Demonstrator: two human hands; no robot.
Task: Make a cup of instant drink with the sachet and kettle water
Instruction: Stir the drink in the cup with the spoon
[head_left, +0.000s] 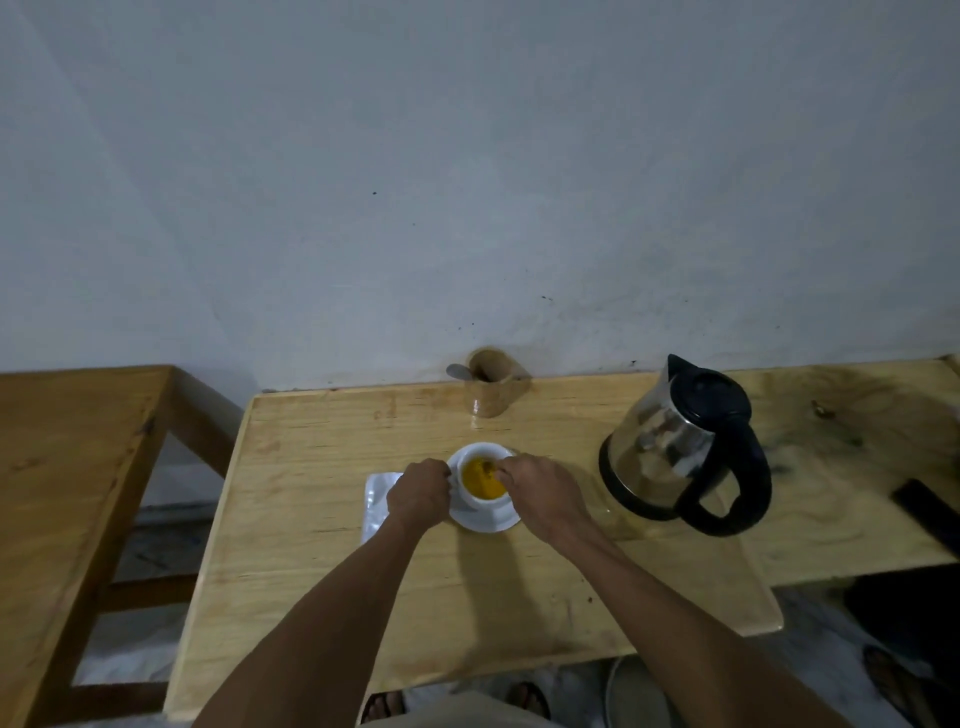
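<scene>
Evidently stirring: right hand (540, 493) pinching a spoon (489, 469) in the orange-filled cup (483, 475) mid-worktop, left hand (420, 492) closed at its 9 o'clock side; next, lift spoon out.

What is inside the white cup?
The cup holds yellow-orange drink, with something thin dipped in from the right hand, probably a spoon. The bottom is hidden by the drink.

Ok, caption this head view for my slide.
Right hand stirs yellow drink in white cup; left hand steadies it, kettle beside.
</scene>
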